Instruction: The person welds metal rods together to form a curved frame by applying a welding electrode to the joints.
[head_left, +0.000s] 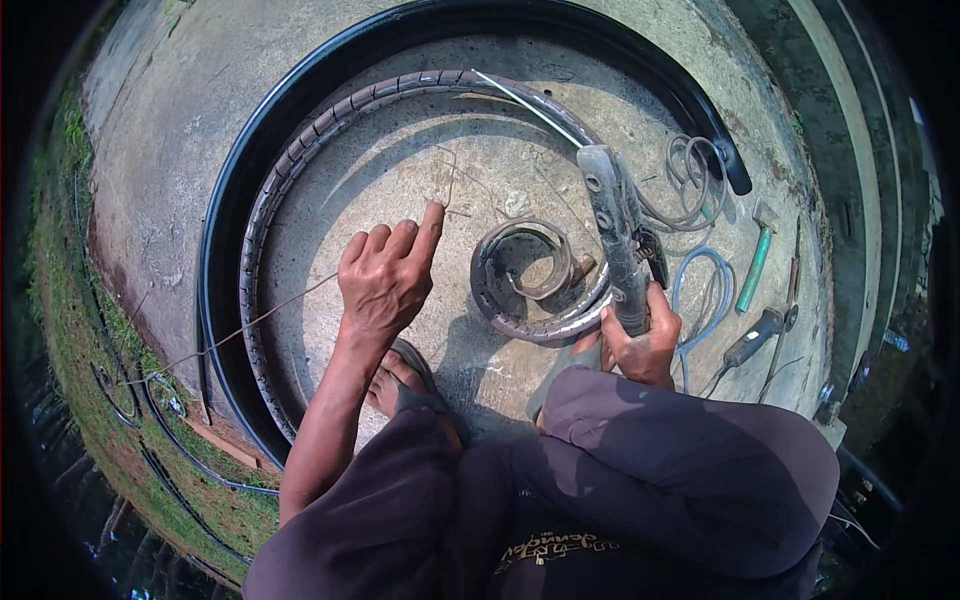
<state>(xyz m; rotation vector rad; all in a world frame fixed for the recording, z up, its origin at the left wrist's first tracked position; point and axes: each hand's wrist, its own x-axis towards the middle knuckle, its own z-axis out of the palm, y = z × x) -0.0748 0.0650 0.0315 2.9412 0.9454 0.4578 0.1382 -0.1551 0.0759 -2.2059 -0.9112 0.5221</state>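
The outer ring [222,250] is glossy black; the inner ring [252,250] is grey-brown with regular dark cross-bands, and the bar [612,220] is dark grey with paler dusty patches. The hammer handle [753,268] is green, the looped hose [700,251] light blue, the wire [270,314] brown. The trousers [690,460] are plain dark purple-grey; the shirt [540,580], partly shadowed, appears black with gold print.

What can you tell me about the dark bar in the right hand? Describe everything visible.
The dark bar is long and narrow, grey-black, with a scuffed, worn face and small round holes towards its far end. Whether it is metal, rubber or plastic, I cannot tell. It points away from the person, leaning slightly left at the far end. The right hand grips its near end. A thin pale rod runs up to its far end; whether they touch is unclear.
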